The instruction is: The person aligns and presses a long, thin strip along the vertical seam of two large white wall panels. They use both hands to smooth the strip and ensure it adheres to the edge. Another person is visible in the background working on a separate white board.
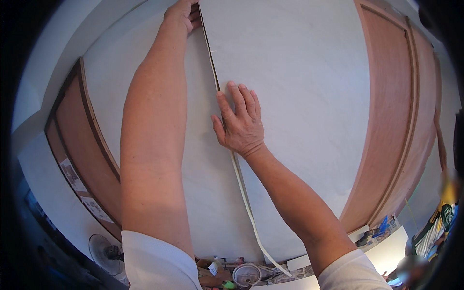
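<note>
A large pale grey-white panel (299, 111) fills the middle of the view, its long left edge standing a little off the pale surface (208, 193) behind it. A narrow cream strip (241, 189) runs along that edge; its lower part hangs loose and curves right toward the bottom. High up at the edge, my left hand (183, 13) has its fingers curled; the top of the picture cuts it off and what they hold is hidden. My right hand (240, 118) lies flat on the panel beside the edge, fingers stretched and thumb apart, over the strip's middle.
Reddish-brown wooden frames flank both sides, one at left (82, 116) and one at right (391, 106). Below are a fan (102, 249), a round clear container (246, 274), a cardboard box (212, 278) and a drill-like tool (368, 236). People (411, 270) show blurred at lower right.
</note>
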The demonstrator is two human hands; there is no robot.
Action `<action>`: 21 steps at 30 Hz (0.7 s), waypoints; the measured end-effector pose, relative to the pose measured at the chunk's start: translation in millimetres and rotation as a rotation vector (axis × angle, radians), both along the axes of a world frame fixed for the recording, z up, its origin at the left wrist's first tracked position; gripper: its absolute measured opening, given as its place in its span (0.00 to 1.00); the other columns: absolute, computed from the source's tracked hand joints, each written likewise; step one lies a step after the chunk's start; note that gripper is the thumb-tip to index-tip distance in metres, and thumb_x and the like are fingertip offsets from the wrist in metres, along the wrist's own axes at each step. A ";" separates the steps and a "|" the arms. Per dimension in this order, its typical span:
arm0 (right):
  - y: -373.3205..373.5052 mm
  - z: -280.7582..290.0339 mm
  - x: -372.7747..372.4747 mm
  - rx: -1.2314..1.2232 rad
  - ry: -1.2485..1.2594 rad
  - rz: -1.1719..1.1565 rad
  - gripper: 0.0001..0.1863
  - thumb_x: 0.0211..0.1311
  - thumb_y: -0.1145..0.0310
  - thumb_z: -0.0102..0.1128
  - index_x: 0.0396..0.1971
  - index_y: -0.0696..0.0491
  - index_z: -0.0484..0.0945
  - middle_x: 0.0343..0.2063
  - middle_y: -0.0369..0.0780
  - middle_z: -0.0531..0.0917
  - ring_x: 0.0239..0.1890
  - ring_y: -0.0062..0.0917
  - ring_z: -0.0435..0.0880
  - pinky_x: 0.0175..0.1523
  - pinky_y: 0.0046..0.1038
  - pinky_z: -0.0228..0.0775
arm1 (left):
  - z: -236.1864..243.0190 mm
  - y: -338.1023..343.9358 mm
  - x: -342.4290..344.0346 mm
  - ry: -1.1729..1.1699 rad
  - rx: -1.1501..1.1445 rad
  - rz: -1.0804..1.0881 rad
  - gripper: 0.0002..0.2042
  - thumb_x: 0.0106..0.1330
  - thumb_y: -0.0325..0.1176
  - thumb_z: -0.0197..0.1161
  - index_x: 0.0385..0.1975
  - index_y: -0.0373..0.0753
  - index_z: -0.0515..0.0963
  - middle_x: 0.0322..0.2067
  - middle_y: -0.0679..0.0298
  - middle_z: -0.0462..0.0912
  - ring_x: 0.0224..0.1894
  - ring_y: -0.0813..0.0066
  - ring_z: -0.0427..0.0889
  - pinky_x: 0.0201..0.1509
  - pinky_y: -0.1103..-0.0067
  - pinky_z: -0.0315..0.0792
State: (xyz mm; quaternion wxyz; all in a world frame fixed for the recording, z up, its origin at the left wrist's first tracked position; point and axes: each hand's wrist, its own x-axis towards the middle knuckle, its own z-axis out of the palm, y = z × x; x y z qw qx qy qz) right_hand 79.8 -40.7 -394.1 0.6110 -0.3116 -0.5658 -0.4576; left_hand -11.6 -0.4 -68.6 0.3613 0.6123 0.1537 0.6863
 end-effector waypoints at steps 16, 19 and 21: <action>0.9 3.8 7.0 0.063 -0.031 -0.084 0.29 0.64 0.60 0.59 0.64 0.57 0.73 0.66 0.51 0.71 0.68 0.49 0.68 0.74 0.49 0.54 | -119.9 0.5 -24.9 -0.017 0.338 0.320 0.17 0.73 0.42 0.64 0.45 0.31 0.83 0.37 0.60 0.87 0.34 0.73 0.88 0.42 0.77 0.84; 3.4 4.5 2.2 0.070 -0.048 -0.082 0.28 0.66 0.62 0.57 0.63 0.59 0.73 0.66 0.51 0.71 0.68 0.49 0.67 0.74 0.48 0.54 | -163.0 14.0 -54.1 -0.067 0.479 0.510 0.15 0.71 0.43 0.67 0.36 0.35 0.85 0.27 0.62 0.85 0.25 0.75 0.83 0.32 0.75 0.78; 1.8 4.9 5.0 0.060 -0.066 -0.095 0.27 0.67 0.63 0.56 0.63 0.61 0.73 0.66 0.51 0.71 0.69 0.50 0.66 0.74 0.47 0.54 | -185.2 27.4 -62.5 -0.112 0.607 0.605 0.14 0.69 0.42 0.67 0.29 0.37 0.84 0.21 0.63 0.82 0.21 0.72 0.79 0.27 0.72 0.73</action>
